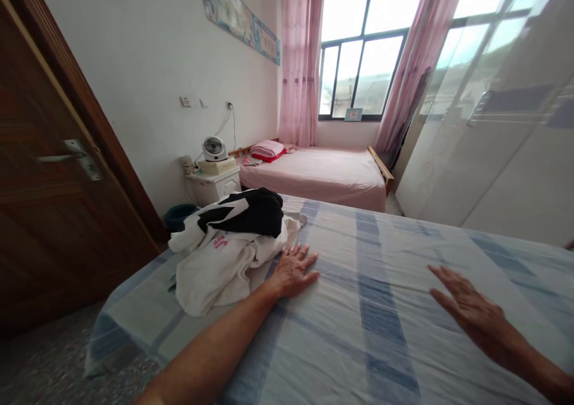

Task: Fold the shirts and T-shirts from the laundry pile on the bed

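My left hand (295, 271) lies flat with its fingers spread on a blue and white checked bed sheet (327, 339), right beside a heap of clothes. In that heap I see a white garment (215, 273) with pink lettering and a black garment (251, 210) crumpled on top. Over on the right, my right hand (470, 303) is stretched out above or on the same sheet, fingers extended and holding nothing. Whether its palm touches the cloth I cannot tell. Light wrinkles run across the sheet between the two hands.
Beyond this bed stands a second bed with a pink sheet (323, 166) and folded pink bedding (268, 148). A small fan (214, 148) sits on a white nightstand (215, 186), near a dark bin (180, 216). A wooden door (58, 213) is at left, a glossy wardrobe (475, 154) at right.
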